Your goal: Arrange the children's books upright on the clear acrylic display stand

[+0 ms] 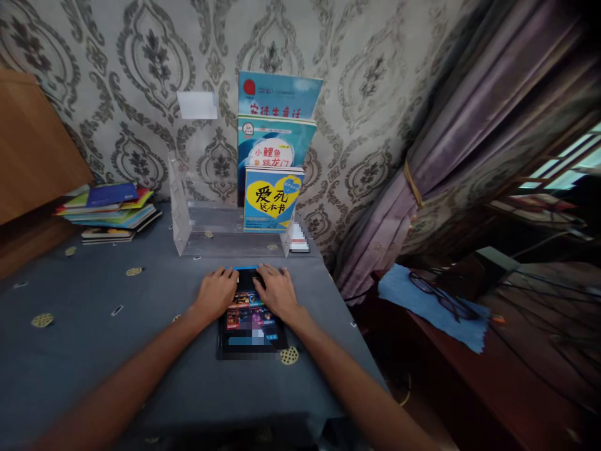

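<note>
Left hand [216,293] and right hand [277,289] rest palm-down, fingers bent, on the far end of a book [250,322] lying flat on the surface [94,338], just this side of a clear rack [181,210]; I cannot tell whether they grip it.

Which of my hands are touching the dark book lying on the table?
Touching, both. The head view shows the left hand and right hand resting flat on the dark book, covering its far end.

Table [94,351]: dark book [251,326], book stack [110,213], clear rack [225,228].

Grey damask wallpaper [141,62]; blue-grey tablecloth [94,351], gold dots; purple curtain [469,125].
</note>
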Action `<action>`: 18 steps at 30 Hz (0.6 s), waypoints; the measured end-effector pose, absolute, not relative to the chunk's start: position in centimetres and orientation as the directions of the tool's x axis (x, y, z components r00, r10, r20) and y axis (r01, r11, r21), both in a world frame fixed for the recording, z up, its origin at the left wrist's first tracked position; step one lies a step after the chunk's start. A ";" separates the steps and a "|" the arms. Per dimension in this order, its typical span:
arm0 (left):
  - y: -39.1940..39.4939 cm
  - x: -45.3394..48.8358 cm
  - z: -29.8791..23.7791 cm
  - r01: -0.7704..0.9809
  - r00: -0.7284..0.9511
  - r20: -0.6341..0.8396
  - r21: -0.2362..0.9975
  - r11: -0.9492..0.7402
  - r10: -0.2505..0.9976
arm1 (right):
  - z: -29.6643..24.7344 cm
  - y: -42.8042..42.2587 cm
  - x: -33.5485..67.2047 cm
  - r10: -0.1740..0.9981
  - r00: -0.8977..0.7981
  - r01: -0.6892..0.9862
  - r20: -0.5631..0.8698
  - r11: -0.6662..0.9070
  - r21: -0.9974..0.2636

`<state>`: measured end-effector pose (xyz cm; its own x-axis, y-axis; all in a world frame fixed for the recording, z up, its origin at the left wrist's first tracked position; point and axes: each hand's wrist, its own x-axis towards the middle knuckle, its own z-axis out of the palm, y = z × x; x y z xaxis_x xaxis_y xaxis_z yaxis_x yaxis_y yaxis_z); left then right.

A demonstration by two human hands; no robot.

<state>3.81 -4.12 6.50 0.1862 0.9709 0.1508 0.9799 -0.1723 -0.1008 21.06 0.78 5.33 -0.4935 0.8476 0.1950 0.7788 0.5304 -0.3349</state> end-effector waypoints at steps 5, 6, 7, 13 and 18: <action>-4.3 3.6 7.0 0.985 0.169 0.125 -0.062 -0.162 0.978 | 5.3 1.5 22.1 0.861 -0.464 0.783 0.208 0.509 -0.359; -4.3 3.6 7.1 0.985 0.171 0.126 -0.054 -0.166 0.977 | 5.3 1.6 22.2 0.859 -0.466 0.776 0.212 0.511 -0.368; -4.3 3.5 7.2 0.985 0.173 0.127 -0.048 -0.168 0.977 | 5.3 1.7 22.2 0.857 -0.469 0.769 0.215 0.516 -0.377; -3.8 2.6 6.9 0.981 0.194 0.119 -0.024 -0.193 0.974 | 4.4 3.2 22.8 0.848 -0.475 0.728 0.237 0.530 -0.435; -2.9 1.4 5.6 0.957 0.273 0.198 0.045 -0.287 0.941 | 3.0 4.6 23.5 0.843 -0.449 0.589 0.297 0.529 -0.611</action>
<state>1.41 -2.86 5.65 0.2734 0.9412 0.1984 0.9567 -0.2874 0.0450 23.50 4.65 3.01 -0.4485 0.8431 0.2968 0.5892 0.5286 -0.6111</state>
